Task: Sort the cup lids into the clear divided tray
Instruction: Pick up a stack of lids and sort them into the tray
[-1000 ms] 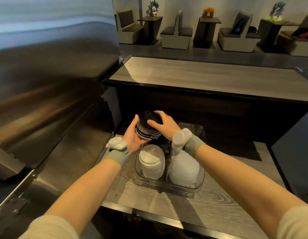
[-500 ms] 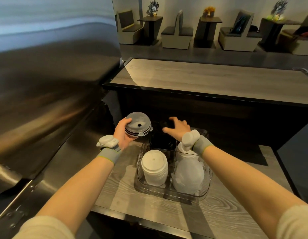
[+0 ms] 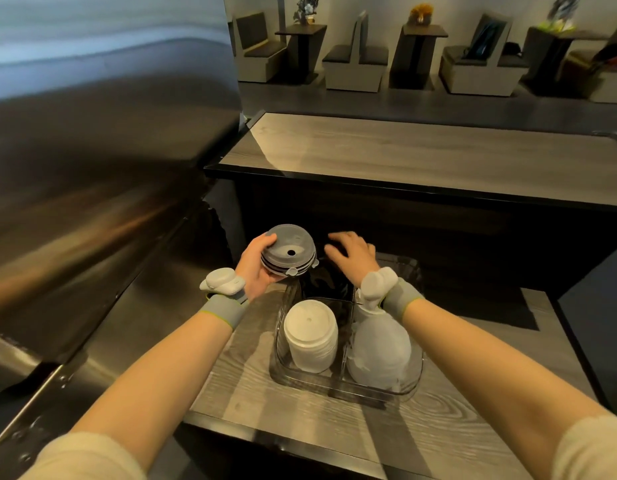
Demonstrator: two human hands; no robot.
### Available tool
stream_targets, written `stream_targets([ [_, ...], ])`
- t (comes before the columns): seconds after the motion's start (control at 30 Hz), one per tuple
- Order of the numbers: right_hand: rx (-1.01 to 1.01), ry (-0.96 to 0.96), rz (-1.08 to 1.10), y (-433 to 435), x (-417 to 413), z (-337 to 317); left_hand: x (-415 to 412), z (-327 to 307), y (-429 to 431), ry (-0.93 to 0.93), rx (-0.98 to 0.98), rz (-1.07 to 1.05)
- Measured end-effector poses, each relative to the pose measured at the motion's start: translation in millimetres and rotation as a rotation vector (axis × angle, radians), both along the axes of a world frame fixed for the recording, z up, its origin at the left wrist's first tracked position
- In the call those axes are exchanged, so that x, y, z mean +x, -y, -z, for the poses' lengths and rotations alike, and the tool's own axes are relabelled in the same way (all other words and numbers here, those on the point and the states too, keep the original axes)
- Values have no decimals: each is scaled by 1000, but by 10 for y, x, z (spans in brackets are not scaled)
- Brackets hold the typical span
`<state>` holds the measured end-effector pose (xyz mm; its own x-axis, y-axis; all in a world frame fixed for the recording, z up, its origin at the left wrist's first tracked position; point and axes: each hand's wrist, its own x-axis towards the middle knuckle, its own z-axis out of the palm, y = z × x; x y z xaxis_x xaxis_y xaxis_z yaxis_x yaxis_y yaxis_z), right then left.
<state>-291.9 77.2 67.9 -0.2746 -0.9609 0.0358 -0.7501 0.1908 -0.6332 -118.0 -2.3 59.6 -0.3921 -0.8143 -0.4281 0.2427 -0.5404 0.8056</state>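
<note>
Stacked clear lids (image 3: 288, 251) are tilting in the left hand (image 3: 257, 271), just left of the clear divided tray (image 3: 348, 391). White lids (image 3: 310, 336) are standing stacked near-left, frosted dome lids (image 3: 379, 344) leaning near-right, black lids (image 3: 321, 284) lying far-left.

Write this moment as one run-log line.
left hand grips clear lid stack | right hand over tray far side, fingers spread | white lids in near-left compartment

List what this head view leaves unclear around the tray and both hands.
Head view, far compartments of the clear tray: dark, partly behind the right hand; contents unreadable.
Head view, that hand's fingertips: blurred; contact unclear.
Head view, stack of clear lids in the left hand: count too fine.
Head view, frosted bundle: wrapping hides its contents.
</note>
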Motion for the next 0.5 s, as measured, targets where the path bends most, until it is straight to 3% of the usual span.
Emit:
stream_targets([
  [0.1, -86, 200, -146, -104, 51, -221, -105, -13, -130, 21, -35, 29],
  [0.2, 5, 48, -248, -194, 98, -309, -217, -38, -284, 18, -39, 97],
  [0.3, -15, 21, -212, -285, 70, -305, -294, -53, -420, -40, -21, 121],
  [0.5, -55, 313, -140, -482, -23, -283, -404, 11, -618, -141, 20, 77],
])
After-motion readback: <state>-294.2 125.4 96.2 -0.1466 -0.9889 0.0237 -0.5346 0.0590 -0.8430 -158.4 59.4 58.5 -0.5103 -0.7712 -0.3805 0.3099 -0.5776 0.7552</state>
